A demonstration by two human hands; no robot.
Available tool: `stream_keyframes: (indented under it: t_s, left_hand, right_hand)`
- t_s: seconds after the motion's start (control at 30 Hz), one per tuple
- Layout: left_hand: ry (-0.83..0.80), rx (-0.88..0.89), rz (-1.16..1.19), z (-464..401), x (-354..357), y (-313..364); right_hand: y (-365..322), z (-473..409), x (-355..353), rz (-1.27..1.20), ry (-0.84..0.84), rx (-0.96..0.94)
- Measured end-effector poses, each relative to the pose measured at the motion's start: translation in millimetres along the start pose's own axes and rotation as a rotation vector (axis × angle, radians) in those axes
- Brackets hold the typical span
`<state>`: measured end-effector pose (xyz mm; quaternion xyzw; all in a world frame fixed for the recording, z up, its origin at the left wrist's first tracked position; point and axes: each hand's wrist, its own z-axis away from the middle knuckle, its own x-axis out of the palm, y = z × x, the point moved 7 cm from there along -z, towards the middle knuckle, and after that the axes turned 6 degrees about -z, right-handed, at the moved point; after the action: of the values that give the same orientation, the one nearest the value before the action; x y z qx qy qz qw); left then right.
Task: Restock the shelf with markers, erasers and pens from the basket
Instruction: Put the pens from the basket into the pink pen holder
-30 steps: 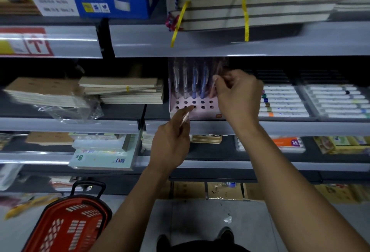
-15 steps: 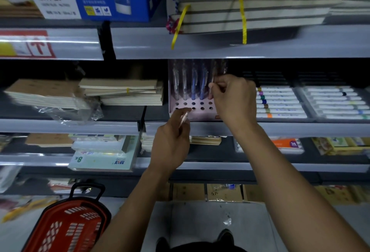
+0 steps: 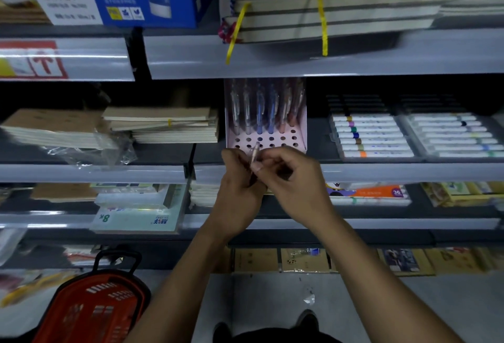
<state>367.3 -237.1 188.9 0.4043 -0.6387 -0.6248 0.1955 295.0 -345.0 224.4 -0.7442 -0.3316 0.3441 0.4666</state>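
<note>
Grey shop shelving (image 3: 381, 173) fills the view, stacked with notebooks and marker trays, and a red basket (image 3: 92, 312) stands on the floor at lower left. On the middle shelf a pink pen display (image 3: 297, 141) holds six pens, most holes unfilled. Having seated one, the right hand (image 3: 297, 187) has dropped from the rack to meet the left hand (image 3: 240, 195); both pinch the next pen (image 3: 255, 155) (tip upward), so restocking goes on

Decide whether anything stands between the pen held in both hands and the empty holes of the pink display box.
Nothing visible does. The pen, pinched by the left hand and right hand, sits just below the pink display box, whose front holes are open.
</note>
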Motion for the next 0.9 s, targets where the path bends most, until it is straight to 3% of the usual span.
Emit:
stream_keyframes:
  t_s: [0.3,0.43,0.63,0.9]
  left_hand:
    - [-0.087,0.022,-0.026,2.2,12.2,8.5]
    - [-0.006,0.083,-0.153,1.6,9.4,13.9]
    - [0.144,0.171,-0.54,-3.1,-1.2,14.7]
    - [0.146,0.196,-0.663,-1.5,1.0,18.9]
  right_hand:
    - [6.8,2.6,-4.3,-0.059,0.059,0.026]
    - [7.6,-0.9,-17.1,-0.037,0.136,0.036]
    - [0.2,-13.5,-52.2,-0.112,0.35,0.035]
    - [-10.5,-28.0,-92.2,-0.167,0.654,-0.037]
